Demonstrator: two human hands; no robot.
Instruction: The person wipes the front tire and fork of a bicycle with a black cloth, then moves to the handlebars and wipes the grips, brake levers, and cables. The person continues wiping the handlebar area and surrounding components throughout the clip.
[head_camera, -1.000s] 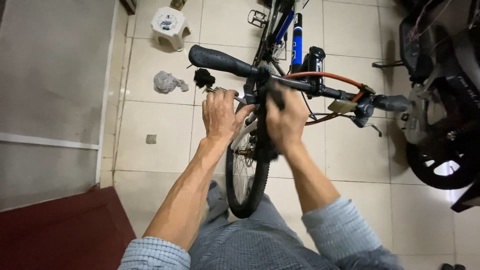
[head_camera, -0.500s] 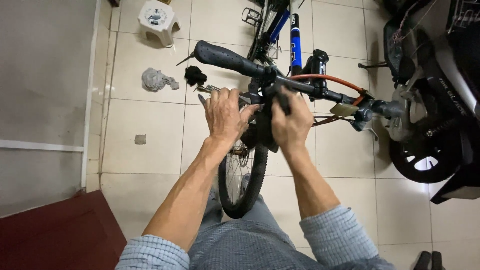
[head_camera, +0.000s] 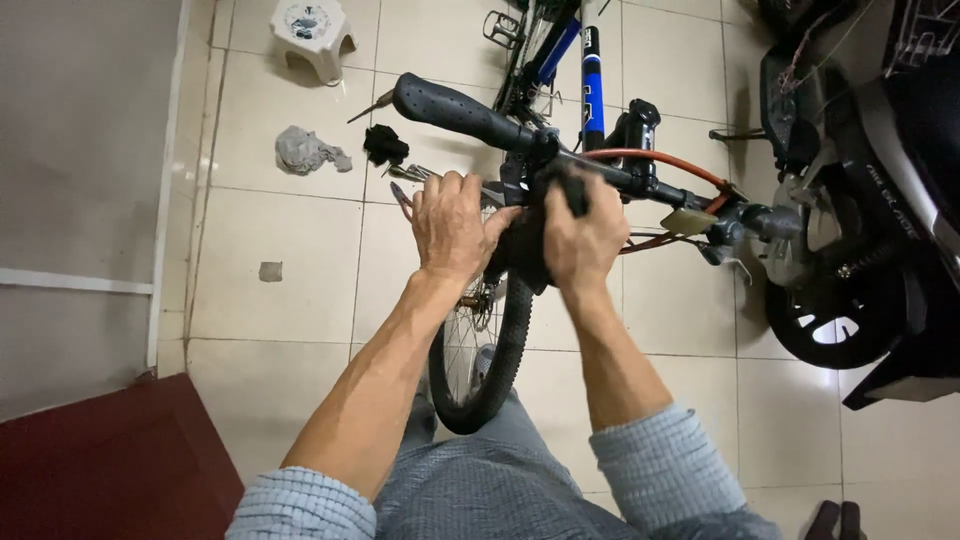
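Both hands work at the middle of a bicycle handlebar (head_camera: 610, 170). The left hand (head_camera: 450, 225) is curled, fingers folded down over the stem area at the bar's centre; what its fingertips pinch is hidden beneath the knuckles. The right hand (head_camera: 582, 235) is closed around a dark cloth or pad (head_camera: 525, 250) pressed against the stem, thumb up on the bar. The two hands sit just beside each other, nearly touching.

The black left grip (head_camera: 450, 108) juts toward 10 o'clock from the hands; an orange cable (head_camera: 650, 157) arcs toward 3 o'clock to the brake lever (head_camera: 740, 222). The front wheel (head_camera: 480, 350) drops toward 6 o'clock, between the person's knees, and blocks the fork from view. The blue frame tube (head_camera: 592, 70) runs off at 12 o'clock.

On the tiled floor (head_camera: 290, 270), a white plastic stool (head_camera: 314, 32) stands at 11 o'clock, with a crumpled grey rag (head_camera: 308, 152) and a black glove-like lump (head_camera: 384, 146) nearer the hands. A motorbike (head_camera: 870, 200) fills the 3 o'clock side, close to the bar end.

Against half a second ago, the camera has drifted so the stool sits nearer the top edge; the hands hold much the same grip, the left one slightly higher on the stem.
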